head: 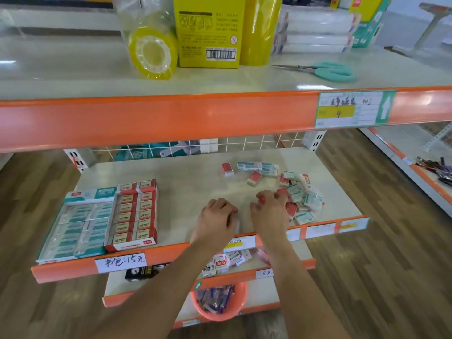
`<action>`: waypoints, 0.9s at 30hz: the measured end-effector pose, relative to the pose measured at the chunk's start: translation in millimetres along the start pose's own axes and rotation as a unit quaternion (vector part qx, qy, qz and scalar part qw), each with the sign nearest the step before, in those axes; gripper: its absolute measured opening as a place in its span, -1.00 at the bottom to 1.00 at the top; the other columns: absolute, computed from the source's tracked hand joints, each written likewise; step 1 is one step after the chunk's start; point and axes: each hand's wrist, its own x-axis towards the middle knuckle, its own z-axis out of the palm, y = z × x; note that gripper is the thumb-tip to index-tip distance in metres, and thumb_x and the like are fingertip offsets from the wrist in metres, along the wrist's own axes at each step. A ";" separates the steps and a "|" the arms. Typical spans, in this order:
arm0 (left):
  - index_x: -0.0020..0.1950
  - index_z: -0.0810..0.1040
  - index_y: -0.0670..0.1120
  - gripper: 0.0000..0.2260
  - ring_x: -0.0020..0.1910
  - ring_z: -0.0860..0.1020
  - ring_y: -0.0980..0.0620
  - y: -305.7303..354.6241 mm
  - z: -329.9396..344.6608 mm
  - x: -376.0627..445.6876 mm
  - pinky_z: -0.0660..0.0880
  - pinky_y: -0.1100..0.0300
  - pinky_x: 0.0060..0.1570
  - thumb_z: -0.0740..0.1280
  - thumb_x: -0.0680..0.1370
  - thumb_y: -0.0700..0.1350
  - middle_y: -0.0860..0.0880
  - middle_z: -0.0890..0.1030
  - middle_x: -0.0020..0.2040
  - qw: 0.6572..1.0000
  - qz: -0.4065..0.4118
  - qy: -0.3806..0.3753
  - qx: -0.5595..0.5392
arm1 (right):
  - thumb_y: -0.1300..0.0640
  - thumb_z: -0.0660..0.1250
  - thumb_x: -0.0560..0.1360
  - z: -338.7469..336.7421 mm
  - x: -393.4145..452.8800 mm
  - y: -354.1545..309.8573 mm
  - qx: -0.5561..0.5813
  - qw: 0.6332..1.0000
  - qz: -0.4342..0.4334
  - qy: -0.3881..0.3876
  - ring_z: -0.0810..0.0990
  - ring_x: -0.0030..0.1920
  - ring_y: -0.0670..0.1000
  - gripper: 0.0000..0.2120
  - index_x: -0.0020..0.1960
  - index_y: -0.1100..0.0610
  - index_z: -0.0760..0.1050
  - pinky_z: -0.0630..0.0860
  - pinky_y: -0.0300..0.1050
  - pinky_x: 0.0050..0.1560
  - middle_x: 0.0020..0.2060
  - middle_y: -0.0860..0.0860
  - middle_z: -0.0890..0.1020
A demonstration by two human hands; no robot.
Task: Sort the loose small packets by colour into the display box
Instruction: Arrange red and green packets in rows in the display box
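My forearms reach up and forward over the front edge of the shelf [186, 172], both palms facing down. My left hand [216, 216] rests near the front edge with its fingers curled under; something pale shows just beside the fingertips, but I cannot tell whether I hold it. My right hand [270, 211] sits just beside it, fingers curled round a red packet [282, 193] at the near edge of the loose pile [302, 196].

That pile of red and teal packets lies toward the shelf's right front corner, touching my right fingers. A few strays (two red, several teal) lie farther back, toward the rear edge.

The display box [133, 214] stands at the left front corner, well apart from both hands, filled with red packets in two columns. A teal box [78, 223] touches its left side.
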 end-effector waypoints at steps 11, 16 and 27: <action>-0.04 0.63 -0.05 -0.79 -0.06 0.48 -0.02 -0.4 0.2 0.5 0.47 0.09 -0.02 0.23 0.44 -0.15 0.05 0.57 -0.08 0.999 -0.009 -0.006 0.030 | 0.06 0.36 0.53 -1.6 -2.5 -6.0 0.226 0.969 -0.049 -0.084 0.57 -0.16 -0.15 -0.88 0.05 -0.08 0.60 0.47 -0.29 -0.09 -0.13 -0.14 0.60; -0.08 0.62 -0.06 -0.84 -0.07 0.47 -0.02 -1.4 -0.6 -1.2 0.42 0.10 0.03 0.26 0.45 -0.16 0.05 0.56 -0.09 0.998 -0.046 0.024 0.036 | 0.23 0.49 0.40 -10.1 -3.9 3.4 0.251 0.962 -0.034 -0.097 0.57 -0.25 -0.08 -0.82 -0.11 0.09 0.49 0.50 -0.29 -0.20 -0.27 -0.03 0.61; 0.20 0.57 0.00 -0.70 0.27 0.35 -0.02 3.8 -5.7 0.4 0.26 0.06 0.30 0.27 0.48 -0.07 0.01 0.50 0.21 0.997 -0.046 -0.030 0.052 | 0.16 0.48 0.39 -0.1 -8.7 0.2 0.138 0.980 -0.107 -0.097 0.61 0.01 0.03 -0.55 0.27 0.08 0.54 0.55 -0.03 0.11 -0.01 -0.03 0.68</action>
